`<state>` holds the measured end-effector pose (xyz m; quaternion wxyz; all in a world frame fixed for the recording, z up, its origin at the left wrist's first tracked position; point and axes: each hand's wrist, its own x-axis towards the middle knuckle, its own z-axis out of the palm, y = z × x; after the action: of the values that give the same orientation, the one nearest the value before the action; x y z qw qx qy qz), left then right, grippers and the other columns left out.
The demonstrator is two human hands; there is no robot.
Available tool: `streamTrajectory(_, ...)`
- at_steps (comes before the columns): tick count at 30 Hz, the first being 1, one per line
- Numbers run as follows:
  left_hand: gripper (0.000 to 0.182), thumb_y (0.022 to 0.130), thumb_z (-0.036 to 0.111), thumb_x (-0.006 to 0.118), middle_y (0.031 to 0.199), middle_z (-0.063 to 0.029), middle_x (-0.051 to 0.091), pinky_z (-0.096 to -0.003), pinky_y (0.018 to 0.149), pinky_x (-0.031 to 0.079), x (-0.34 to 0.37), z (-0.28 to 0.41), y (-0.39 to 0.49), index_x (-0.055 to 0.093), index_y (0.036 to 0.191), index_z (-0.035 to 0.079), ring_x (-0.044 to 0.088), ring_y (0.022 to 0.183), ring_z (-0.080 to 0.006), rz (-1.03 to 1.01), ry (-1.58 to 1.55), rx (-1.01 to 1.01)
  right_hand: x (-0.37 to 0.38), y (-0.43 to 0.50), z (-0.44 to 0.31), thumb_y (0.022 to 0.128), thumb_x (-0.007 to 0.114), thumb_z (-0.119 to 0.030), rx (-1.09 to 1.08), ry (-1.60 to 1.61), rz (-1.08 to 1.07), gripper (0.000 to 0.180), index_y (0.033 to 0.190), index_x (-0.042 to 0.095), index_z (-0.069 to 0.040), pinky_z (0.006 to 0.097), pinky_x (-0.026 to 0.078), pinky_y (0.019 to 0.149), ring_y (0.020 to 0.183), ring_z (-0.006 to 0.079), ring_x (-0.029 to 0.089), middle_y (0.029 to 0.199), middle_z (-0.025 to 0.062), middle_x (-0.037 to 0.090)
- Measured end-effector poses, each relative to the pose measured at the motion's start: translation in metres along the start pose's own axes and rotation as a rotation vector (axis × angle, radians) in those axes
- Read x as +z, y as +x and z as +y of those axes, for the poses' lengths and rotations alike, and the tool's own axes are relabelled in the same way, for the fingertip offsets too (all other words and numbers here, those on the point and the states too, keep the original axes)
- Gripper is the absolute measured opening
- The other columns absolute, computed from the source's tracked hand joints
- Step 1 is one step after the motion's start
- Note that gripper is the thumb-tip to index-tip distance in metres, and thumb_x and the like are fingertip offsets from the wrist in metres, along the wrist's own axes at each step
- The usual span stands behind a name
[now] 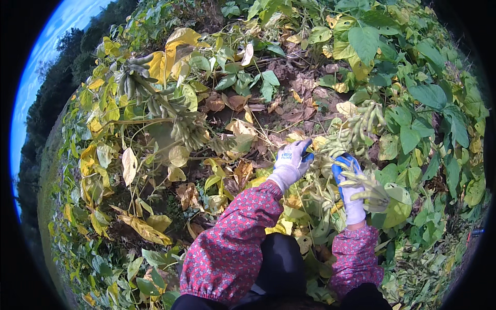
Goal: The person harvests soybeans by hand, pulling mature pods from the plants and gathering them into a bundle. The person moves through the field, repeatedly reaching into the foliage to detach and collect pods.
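My left hand (pixel 292 161), in a white knit glove with a blue coated palm, is beside a clump of podded soybean stems. Its thumb and fingers are bent towards the stems; whether they grip one is hidden. Just to the right, my right hand (pixel 347 180), gloved alike, is curled among the stems. One cluster of pale green soybean pods (pixel 366 190) lies across its palm and wrist. Beyond the fingers, a denser bunch of soybean pods (pixel 354 131) leans to the upper right. Yellowing leaves and more pods hang below, between the hands.
A soybean plant heavy with pods (pixel 155 97) leans in from the left. Brown dry leaves (pixel 302 104) lie on bare soil ahead. Leafy green soybean plants (pixel 426 97) crowd the right side. My dark-clad knee (pixel 285 263) is beneath the arms. Trees (pixel 50 89) border the field at far left.
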<state>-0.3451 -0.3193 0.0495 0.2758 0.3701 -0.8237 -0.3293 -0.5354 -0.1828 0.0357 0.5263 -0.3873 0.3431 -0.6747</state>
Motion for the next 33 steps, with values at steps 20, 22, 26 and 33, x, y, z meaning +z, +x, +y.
streamTrajectory(20, 0.029, 0.08, 0.01, 0.058, 0.092, -0.0094, 0.068, -0.0525, 0.105, 0.029, -0.233, -0.063, -0.115, 0.063, 0.108, 0.012, 0.063, 0.095, -0.028, 0.21, 0.98, -0.364, 0.259, 0.053, -0.055, 0.077, 0.076, -0.01, -0.443, -1.093, -0.105, 0.055, 0.127, 0.055, -0.002, 0.0344, 0.045, 0.098, 0.113, 0.0231, 0.057, 0.122, 0.0123, 0.059)
streamTrajectory(22, 0.026, 0.077, 0.009, 0.059, 0.087, -0.0087, 0.068, -0.0518, 0.105, 0.029, -0.219, -0.059, -0.122, 0.064, 0.102, 0.013, 0.063, 0.093, -0.0279, 0.254, 0.925, -0.319, 0.294, 0.104, -0.047, 0.076, 0.078, -0.016, -0.546, -0.996, -0.1, 0.07, 0.136, 0.045, -0.004, 0.036, 0.043, 0.1, 0.117, 0.0239, 0.055, 0.128, 0.0134, 0.055)
streamTrajectory(26, 0.025, 0.08, 0.01, 0.059, 0.089, -0.0084, 0.068, -0.0493, 0.105, 0.029, -0.194, -0.062, -0.135, 0.063, 0.105, 0.013, 0.062, 0.096, -0.0259, 0.244, 0.859, -0.243, 0.34, 0.168, -0.012, 0.075, 0.077, -0.041, -0.508, -0.974, -0.131, 0.074, 0.131, 0.047, -0.004, 0.0412, 0.045, 0.096, 0.11, 0.0341, 0.057, 0.119, 0.0185, 0.06)
streamTrajectory(33, 0.025, 0.082, 0.02, 0.062, 0.088, -0.0131, 0.069, -0.0489, 0.094, 0.039, -0.143, -0.129, -0.187, 0.066, 0.105, 0.012, 0.065, 0.086, -0.0305, -0.273, 0.719, -0.697, 0.313, 0.13, 0.01, 0.087, 0.059, 0.004, -0.281, -0.106, 0.016, 0.025, 0.111, 0.06, -0.005, 0.018, 0.043, 0.052, 0.066, 0.0058, 0.059, 0.084, 0.0008, 0.065)
